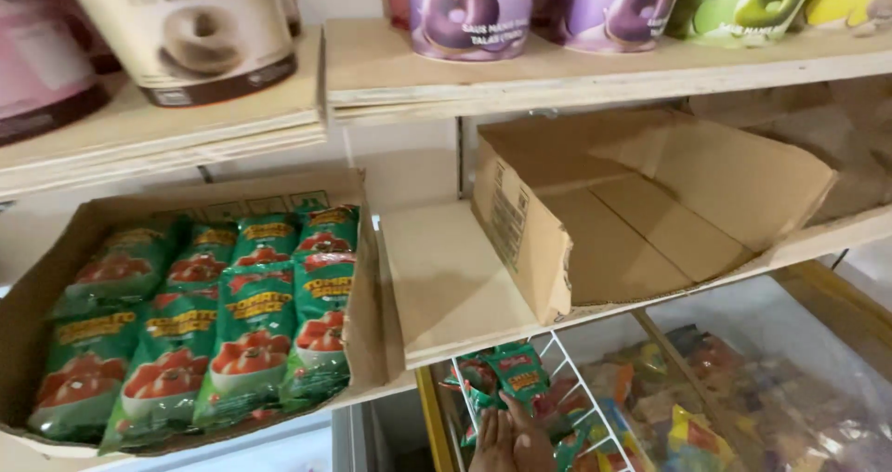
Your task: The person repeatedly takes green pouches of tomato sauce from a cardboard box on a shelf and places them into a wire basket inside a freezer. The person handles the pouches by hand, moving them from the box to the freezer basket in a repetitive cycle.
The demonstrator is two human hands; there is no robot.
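At the bottom edge my left hand [490, 442] and my right hand [534, 446] rise close together, mostly cut off by the frame. Their fingertips rest against a bunch of green sachets [506, 370] in a white wire basket [567, 360] below the shelf. Whether either hand grips a sachet is hidden. An open, empty cardboard box [632, 221] lies on its side on the wooden shelf [446, 286] above. To the left, a cardboard tray [367, 295] holds rows of green sauce packets [200, 323] with red pictures.
Colourful snack packets [743, 407] fill a glass-topped freezer at the lower right. On the upper shelf [576, 72] stand purple tubs [474, 12], a green tub [743, 3] and a beige doughnut-picture tub [190, 35].
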